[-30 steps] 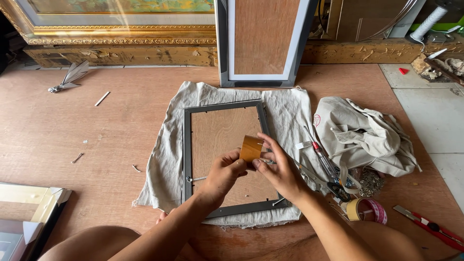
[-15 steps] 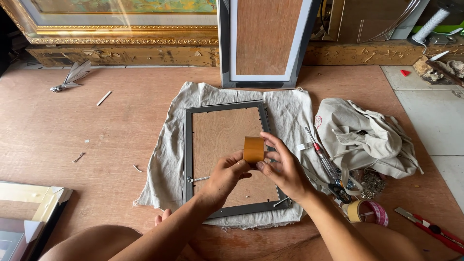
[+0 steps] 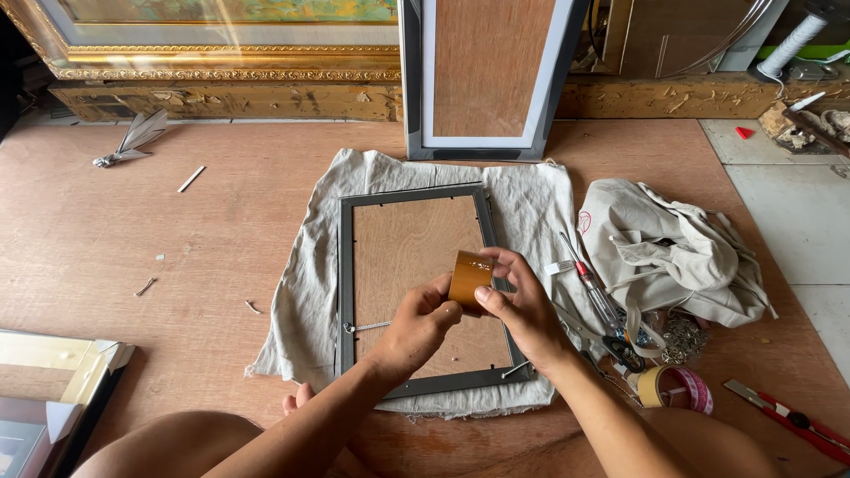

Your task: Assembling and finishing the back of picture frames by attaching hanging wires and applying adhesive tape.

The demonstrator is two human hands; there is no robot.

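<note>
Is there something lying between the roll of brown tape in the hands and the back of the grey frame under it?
Nothing visible. Both hands, left hand and right hand, hold the brown tape roll above the grey frame, whose backing board lies bare on the cloth.

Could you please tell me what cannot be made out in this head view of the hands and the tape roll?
- Brown tape roll: its loose end, hidden under the left hand and right hand.
- Grey picture frame: lower right part covered by both hands.
- Gold frame: cut off by the top edge.
- Tools beside the cloth bag: too small and tangled to identify fully.
</note>
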